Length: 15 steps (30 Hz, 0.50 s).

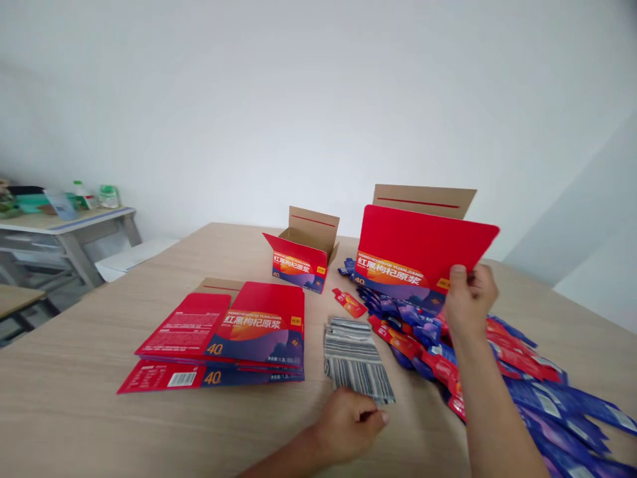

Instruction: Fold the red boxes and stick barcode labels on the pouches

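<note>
My right hand [468, 299] grips the lower right corner of a flat red and purple carton blank [423, 255], held upright above a heap of red and blue sachets [478, 358]. My left hand [351, 421] rests on the wooden table [74, 411] with fingers curled, its fingertips pinching the near edge of a stack of striped black-and-white strips [355, 358]. A single red sachet [350, 303] lies between the strips and a small folded open box [301, 259].
A pile of flat red carton blanks [223, 338] lies at the left of the table. A grey side table [70, 229] with bottles stands at the far left by the white wall.
</note>
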{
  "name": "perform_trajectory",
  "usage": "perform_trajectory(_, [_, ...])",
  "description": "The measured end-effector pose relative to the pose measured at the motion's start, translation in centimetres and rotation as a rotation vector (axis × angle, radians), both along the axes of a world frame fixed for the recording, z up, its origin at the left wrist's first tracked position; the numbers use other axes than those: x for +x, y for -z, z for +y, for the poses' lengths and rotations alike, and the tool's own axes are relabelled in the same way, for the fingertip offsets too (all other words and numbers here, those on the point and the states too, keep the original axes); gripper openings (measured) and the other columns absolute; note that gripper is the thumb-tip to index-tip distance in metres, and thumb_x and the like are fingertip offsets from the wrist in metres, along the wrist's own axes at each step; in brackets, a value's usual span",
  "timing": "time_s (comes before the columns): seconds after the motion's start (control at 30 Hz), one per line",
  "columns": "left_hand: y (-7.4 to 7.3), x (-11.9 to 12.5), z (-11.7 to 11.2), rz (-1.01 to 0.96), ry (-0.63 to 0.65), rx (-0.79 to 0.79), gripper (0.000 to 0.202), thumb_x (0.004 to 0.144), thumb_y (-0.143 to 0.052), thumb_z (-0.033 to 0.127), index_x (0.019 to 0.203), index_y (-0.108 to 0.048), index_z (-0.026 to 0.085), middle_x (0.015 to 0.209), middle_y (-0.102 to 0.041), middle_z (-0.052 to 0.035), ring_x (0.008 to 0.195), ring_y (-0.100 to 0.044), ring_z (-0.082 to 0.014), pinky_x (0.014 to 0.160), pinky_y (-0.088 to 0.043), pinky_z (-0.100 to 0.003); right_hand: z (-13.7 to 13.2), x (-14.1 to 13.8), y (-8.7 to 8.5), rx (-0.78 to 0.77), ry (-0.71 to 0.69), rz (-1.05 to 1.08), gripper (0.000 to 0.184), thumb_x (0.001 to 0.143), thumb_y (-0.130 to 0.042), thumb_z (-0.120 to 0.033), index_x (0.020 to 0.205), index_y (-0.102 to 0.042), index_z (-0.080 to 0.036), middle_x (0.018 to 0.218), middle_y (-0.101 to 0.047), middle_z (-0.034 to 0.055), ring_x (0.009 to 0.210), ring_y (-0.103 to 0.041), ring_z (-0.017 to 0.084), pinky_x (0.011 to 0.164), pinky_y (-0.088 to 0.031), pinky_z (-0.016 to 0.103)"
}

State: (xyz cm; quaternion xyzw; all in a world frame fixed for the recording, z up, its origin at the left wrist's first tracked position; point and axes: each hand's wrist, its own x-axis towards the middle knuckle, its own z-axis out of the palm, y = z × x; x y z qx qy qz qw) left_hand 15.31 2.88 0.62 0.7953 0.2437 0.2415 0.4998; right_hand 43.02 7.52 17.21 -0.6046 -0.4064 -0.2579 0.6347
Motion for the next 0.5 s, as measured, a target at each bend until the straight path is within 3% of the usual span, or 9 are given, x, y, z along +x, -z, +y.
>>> perform_trajectory(0.1, [0.3, 0.2, 0.3, -0.004, -0.005, -0.043, 0.044, 0.087, -0.057, 0.032, 0.051, -0.036, 0.018, 0.049, -0.027, 0.0069, 0.046, -0.028, -0.0066, 0.046, -0.014, -0.025, 4.6, -0.8, 1.1, 0.017, -0.063, 0.001, 0.046, 0.088, -0.055, -0.062, 0.087, -0.065, -0.017, 0.085, -0.053, 0.0033, 0.074, -0.05, 0.018, 0.065, -0.041, 0.031])
perform_trajectory(0.27, [-0.2, 0.2, 0.5, 0.057, 0.035, -0.113, 0.044, 0.085, -0.06, 0.032, 0.05, -0.038, 0.017, 0.049, -0.033, 0.0061, 0.048, -0.034, -0.0076, 0.048, -0.017, -0.026, 11.1, -2.4, 2.5, 0.067, -0.256, -0.031, 0.044, 0.09, -0.053, -0.059, 0.101, -0.068, -0.019, 0.111, -0.063, 0.0101, 0.107, -0.058, 0.025, 0.094, -0.047, 0.041])
perform_trajectory(0.4, [0.2, 0.6, 0.4, 0.083, -0.039, -0.244, 0.048, 0.086, -0.06, 0.042, 0.05, -0.041, 0.018, 0.05, -0.033, 0.005, 0.049, -0.032, -0.0087, 0.049, -0.016, -0.027, 16.2, -4.2, 3.8, -0.039, -0.389, 0.017, 0.05, 0.094, -0.044, -0.059, 0.116, -0.064, -0.019, 0.116, -0.066, 0.012, 0.108, -0.06, 0.025, 0.094, -0.049, 0.044])
perform_trajectory(0.5, [0.9, 1.0, 0.3, 0.026, -0.087, -0.314, 0.051, 0.087, -0.059, 0.046, 0.05, -0.037, 0.019, 0.05, -0.031, 0.0046, 0.05, -0.031, -0.0092, 0.049, -0.015, -0.028, 19.3, -6.3, 5.7, -0.137, -0.477, 0.07, 0.051, 0.094, -0.042, -0.059, 0.117, -0.063, -0.018, 0.115, -0.069, 0.0129, 0.105, -0.062, 0.026, 0.092, -0.052, 0.043])
